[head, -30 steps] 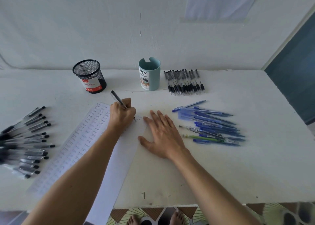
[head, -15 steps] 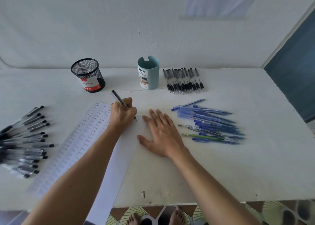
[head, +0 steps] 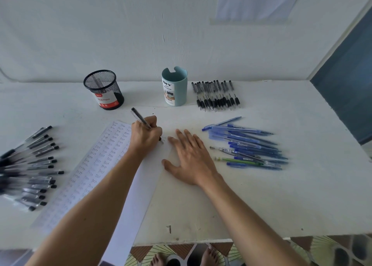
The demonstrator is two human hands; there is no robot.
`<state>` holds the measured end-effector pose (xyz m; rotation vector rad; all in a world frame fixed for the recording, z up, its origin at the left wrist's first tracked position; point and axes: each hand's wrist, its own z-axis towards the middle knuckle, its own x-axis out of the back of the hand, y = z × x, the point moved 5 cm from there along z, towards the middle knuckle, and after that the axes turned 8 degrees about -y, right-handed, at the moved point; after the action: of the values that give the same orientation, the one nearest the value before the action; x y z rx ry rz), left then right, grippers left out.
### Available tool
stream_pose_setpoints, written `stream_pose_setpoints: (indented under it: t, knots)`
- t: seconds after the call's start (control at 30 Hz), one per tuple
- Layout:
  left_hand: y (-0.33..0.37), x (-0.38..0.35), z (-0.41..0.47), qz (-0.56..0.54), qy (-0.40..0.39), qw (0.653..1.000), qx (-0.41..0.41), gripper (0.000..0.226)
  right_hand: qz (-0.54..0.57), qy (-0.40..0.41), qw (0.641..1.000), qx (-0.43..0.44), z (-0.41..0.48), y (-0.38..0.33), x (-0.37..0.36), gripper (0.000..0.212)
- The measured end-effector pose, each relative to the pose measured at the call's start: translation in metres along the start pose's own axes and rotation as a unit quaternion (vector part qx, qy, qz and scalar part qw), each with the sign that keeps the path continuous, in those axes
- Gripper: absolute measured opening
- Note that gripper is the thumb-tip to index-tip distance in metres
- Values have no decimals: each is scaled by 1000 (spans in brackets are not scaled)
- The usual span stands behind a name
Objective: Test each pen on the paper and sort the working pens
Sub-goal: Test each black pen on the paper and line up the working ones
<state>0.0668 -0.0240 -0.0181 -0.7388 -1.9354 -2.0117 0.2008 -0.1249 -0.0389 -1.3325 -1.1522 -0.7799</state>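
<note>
Nearest: paper slanting across bench, left part filled with rows of "Test". Mid: gripping pen in left hand, fingers curled round barrel, tip down near paper's far right corner. Pressing right hand flat at paper's right edge, fingers straight, holding nothing. Flanking: black pens fanned left, blue pens piled right. Farthest: mesh cup, teal organizer, black pen row. Judged mid-test, writing. Next: check for ink mark, then sort pen accordingly.
</note>
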Motion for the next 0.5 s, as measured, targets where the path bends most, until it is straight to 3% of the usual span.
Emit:
stream_pose_setpoints:
  t: [0.2,0.33,0.5]
  knots:
    - [-2,3,2,-26,-3,1000,0,23,9,6,1000,2,-1,-1,1,86]
    - [-5,12,3,-210,-3,977,36,31,33,14,999,0,-1,1,5,77]
    - [-7,16,3,-335,5,942,37,9,69,18,997,-6,0,4,10,76]
